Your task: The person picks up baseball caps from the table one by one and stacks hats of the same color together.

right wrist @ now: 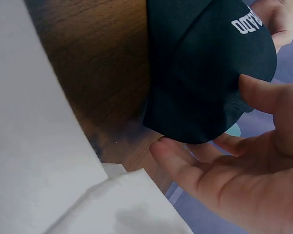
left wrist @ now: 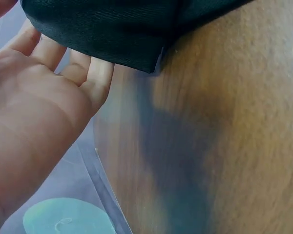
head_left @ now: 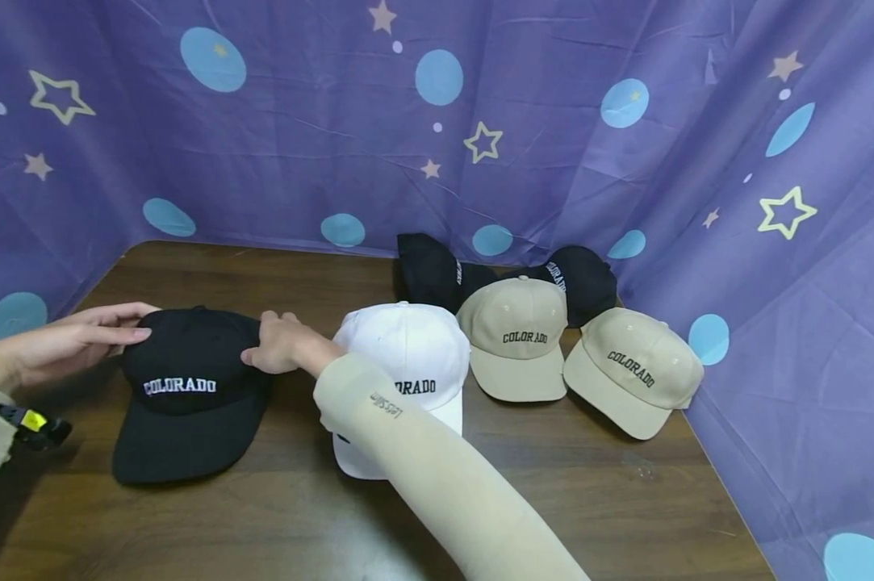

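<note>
- Your left hand (head_left: 77, 340) and right hand (head_left: 286, 343) pinch the black cap (head_left: 190, 403) at its left and right
- It likely handles light and soft; grip the crown (head_left: 197, 347) gently

Looks like a curtained-off tabletop nook, i.e. a makeshift booth; which bldg or rm it's in (home, shop, studio, etc.) can't be told. A purple curtain (head_left: 299, 173) hangs along the back edge plus L & R sides of the table (head_left: 640, 516), filling the head view beyond it. Fabric's creased, printed w/ stars (head_left: 382, 16) & lt-blue ovals (head_left: 439, 77) (more kid's bedrm than workplace, pattern-wise). Table's brown w/ visible wood grain. Six lettered caps (head_left: 520, 311) in blk, white & tan hint at shop stock, but don't settle it.
</note>
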A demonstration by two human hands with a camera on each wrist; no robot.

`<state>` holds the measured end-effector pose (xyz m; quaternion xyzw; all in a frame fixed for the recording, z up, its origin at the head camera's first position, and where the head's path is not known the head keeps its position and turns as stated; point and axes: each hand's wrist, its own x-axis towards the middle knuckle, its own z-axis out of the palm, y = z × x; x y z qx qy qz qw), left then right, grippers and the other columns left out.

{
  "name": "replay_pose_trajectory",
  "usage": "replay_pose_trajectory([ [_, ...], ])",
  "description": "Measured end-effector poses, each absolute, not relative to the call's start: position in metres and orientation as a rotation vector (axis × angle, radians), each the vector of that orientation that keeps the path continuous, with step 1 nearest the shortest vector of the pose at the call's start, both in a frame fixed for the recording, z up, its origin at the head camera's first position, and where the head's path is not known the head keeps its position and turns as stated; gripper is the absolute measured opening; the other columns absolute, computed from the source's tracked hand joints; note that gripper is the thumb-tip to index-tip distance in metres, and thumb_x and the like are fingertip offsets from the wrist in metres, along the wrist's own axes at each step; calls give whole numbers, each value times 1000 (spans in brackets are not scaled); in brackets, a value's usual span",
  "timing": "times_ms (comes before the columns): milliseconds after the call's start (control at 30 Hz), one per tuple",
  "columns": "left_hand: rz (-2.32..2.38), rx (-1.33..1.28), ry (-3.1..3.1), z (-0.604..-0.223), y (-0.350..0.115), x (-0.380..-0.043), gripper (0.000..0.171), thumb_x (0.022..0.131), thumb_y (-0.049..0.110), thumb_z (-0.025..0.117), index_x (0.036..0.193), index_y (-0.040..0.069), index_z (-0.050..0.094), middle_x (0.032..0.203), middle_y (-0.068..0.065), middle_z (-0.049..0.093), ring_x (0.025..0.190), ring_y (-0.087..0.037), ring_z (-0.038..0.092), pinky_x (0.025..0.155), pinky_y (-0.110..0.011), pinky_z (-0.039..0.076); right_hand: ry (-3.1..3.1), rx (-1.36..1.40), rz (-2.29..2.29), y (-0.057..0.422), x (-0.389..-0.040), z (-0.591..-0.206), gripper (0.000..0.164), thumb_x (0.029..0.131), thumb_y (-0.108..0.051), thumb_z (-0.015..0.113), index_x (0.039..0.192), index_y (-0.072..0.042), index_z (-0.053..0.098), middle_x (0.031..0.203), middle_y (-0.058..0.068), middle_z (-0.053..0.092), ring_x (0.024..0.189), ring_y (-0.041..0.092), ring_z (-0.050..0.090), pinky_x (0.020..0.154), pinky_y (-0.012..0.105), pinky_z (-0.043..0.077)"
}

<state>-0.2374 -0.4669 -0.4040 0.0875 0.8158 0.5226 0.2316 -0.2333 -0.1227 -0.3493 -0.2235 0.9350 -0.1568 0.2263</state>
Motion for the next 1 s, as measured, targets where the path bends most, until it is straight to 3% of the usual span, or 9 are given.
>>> replay_pose_trajectory([
  [133,1407,212,2291,-406,-469,-236,35,115,12,43,143,29,54,128,23,59,115,5,52,85,-23,39,2552,-624,-390,-125,-234,-351,74,109,-52,54,170,-24,22,170,-11,30,154,1,27,118,21,33],
  [333,1477,263,2226,-406,-475,-236,39,115,8,39,145,30,53,131,20,63,117,1,59,88,-21,45,2476,-614,-446,-123,-232,-342,87,106,-54,58,172,-27,9,173,-10,23,155,1,25,119,23,33],
  [467,1591,385,2133,-401,-477,-237,47,115,2,32,150,28,51,138,18,62,122,-1,63,94,-18,49,2427,-718,-476,-113,-231,-322,90,105,-55,59,172,-28,5,175,-12,17,157,0,18,122,21,28],
  [567,1611,409,2282,-389,-470,-236,48,115,2,35,151,30,51,139,22,59,122,5,60,95,-14,49,2377,-863,-573,-91,-232,-300,88,106,-52,59,172,-26,7,175,-12,17,159,0,15,123,19,23],
  [667,1551,339,2546,-366,-452,-233,42,115,7,43,149,31,52,135,28,56,120,12,53,93,-10,42,2337,-1011,-707,-57,-233,-277,85,107,-49,59,172,-22,11,175,-8,21,158,4,23,123,20,25],
  [833,1364,203,2819,-319,-405,-229,38,113,32,54,150,32,48,130,27,52,114,12,49,84,-12,36,2315,-1106,-990,11,-228,-247,81,107,-42,62,171,-20,18,171,2,33,149,16,45,117,24,39],
  [1000,1390,300,2817,-288,-350,-227,42,110,35,58,151,28,50,134,19,56,117,6,53,85,-10,40,2361,-1051,-1256,77,-219,-237,76,107,-35,66,169,-24,25,167,-1,40,149,17,46,118,33,42],
])
